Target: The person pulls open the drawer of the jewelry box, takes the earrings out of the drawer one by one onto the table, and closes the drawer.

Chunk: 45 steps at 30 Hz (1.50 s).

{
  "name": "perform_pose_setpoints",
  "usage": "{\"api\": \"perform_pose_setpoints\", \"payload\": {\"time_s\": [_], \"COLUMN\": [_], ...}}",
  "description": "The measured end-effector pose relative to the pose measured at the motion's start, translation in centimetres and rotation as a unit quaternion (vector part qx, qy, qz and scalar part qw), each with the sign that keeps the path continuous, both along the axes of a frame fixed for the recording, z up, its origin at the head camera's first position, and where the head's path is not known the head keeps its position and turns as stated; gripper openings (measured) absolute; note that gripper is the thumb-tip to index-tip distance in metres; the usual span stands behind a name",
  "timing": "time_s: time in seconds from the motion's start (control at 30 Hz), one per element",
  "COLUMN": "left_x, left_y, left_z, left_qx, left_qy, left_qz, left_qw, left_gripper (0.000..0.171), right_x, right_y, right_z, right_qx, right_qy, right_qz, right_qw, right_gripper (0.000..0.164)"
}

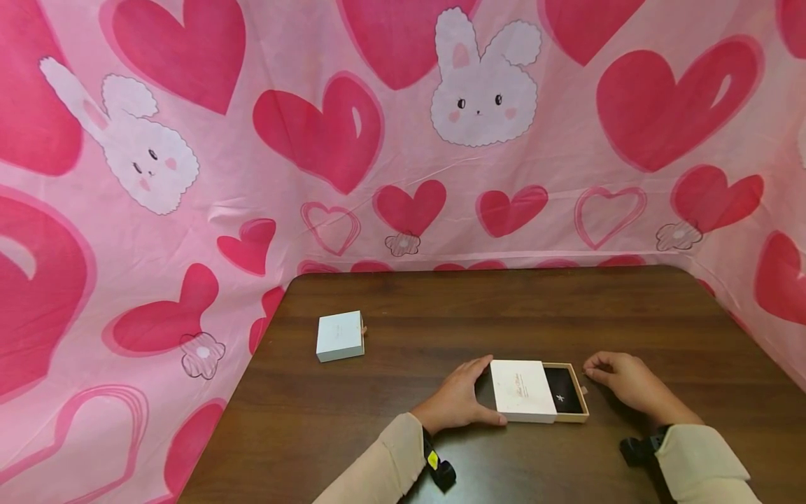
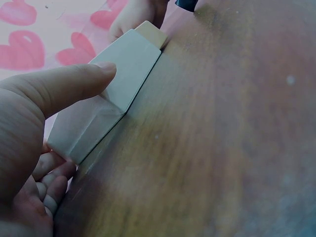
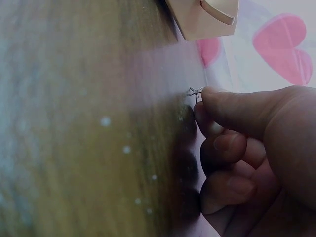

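A white jewelry box (image 1: 521,392) lies on the table with its drawer (image 1: 572,418) slid partway out to the right. Black padding (image 1: 560,381) lines the drawer, and a small silver star-shaped earring (image 1: 560,398) lies on it. My left hand (image 1: 452,402) grips the box's left end, thumb (image 2: 84,84) along the near side and fingers around the far corner. Just right of the drawer, my right hand (image 1: 630,381) pinches another small silver star-shaped earring (image 3: 195,92) between thumb and forefinger. The other right fingers are curled in, low over the table.
A closed, pale blue-white box (image 1: 340,337) with a small tab on its right side stands at the back left of the brown wooden table (image 1: 478,308). Pink cloth (image 1: 403,161) with hearts and rabbits hangs behind the table and along its sides.
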State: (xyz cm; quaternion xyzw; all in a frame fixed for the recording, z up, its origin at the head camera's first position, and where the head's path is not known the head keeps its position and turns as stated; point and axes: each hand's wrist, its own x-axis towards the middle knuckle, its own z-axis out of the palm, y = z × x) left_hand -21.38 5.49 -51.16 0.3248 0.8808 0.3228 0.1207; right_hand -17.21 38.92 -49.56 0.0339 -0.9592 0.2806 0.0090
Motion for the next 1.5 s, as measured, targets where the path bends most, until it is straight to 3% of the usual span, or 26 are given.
{"api": "perform_pose_setpoints", "payload": {"time_s": [0.27,0.97,1.5], "left_x": [-0.1,0.0,-0.1], "left_y": [0.0,-0.1,0.1], "left_z": [-0.2,-0.3,-0.1], "left_qx": [0.001,0.011,0.008], "left_qy": [0.004,-0.025,-0.006], "left_qz": [-0.001,0.005,-0.004], "left_qw": [1.0000,0.9996,0.9999], "left_gripper": [0.107,0.107,0.108], "right_x": [0.0,0.6,1.1], "right_y": [0.2,0.7,0.1], "right_z": [-0.1,0.6,1.6], "right_qx": [0.007,0.007,0.005], "right_qy": [0.017,0.006,0.029], "right_qz": [0.000,-0.010,-0.002], "right_qw": [1.000,1.000,1.000], "right_gripper": [0.005,0.004,0.004]}}
